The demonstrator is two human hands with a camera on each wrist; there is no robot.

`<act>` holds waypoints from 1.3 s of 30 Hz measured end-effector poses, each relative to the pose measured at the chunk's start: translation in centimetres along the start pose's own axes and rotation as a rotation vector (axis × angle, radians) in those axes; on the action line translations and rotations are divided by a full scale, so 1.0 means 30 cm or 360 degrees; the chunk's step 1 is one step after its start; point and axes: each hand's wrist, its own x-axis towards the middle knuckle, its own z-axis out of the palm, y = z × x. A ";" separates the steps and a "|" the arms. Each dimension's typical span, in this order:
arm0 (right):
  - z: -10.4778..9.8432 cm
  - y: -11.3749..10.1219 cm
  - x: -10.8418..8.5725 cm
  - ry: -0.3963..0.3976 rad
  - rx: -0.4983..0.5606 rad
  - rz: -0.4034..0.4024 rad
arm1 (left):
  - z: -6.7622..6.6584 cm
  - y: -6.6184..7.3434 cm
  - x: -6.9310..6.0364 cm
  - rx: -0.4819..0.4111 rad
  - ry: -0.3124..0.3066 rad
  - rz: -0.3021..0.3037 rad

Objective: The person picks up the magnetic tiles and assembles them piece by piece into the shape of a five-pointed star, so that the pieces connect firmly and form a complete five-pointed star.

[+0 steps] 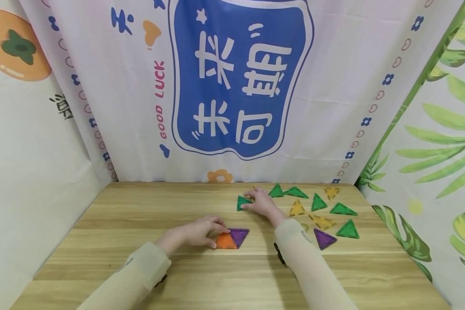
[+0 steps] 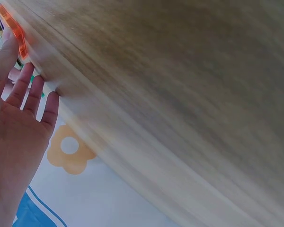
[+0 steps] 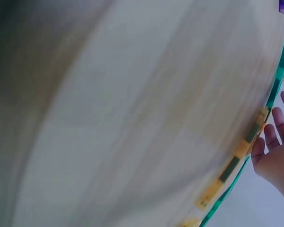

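My left hand (image 1: 195, 231) pinches an orange translucent magnetic tile (image 1: 226, 242) between thumb and fingers; its upper part is hidden under the fingers. A purple triangle tile (image 1: 240, 236) lies against the orange one's right side. In the left wrist view, the orange tile (image 2: 13, 29) stands beside the thumb, with the other fingers extended low over the table. Further back, my right hand (image 1: 262, 203) pinches a green triangle tile (image 1: 241, 204) at its right side. That green tile (image 3: 278, 75) appears edge-on near the fingertips in the right wrist view.
Several loose tiles lie at the back right: green triangles (image 1: 348, 229), yellow triangles (image 1: 297, 208) and one purple triangle (image 1: 325, 239). A small yellow piece (image 1: 254, 187) pokes out behind the right hand. Printed cloth (image 1: 333, 86) hangs behind the wooden table (image 1: 201, 280).
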 end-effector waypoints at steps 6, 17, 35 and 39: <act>0.015 -0.013 -0.003 -0.0018 -0.0089 0.0109 | 0.004 0.010 -0.001 -0.0006 0.0000 -0.0013; 0.010 0.003 -0.021 -0.0059 0.0003 0.0035 | 0.013 0.004 0.002 0.0007 0.0020 0.0008; -0.052 0.037 -0.044 -0.0102 0.0681 -0.0014 | 0.011 -0.001 0.002 0.0012 0.0045 0.0037; -0.087 0.041 -0.077 -0.0124 0.0651 -0.0090 | 0.011 0.002 -0.002 -0.0002 0.0043 0.0024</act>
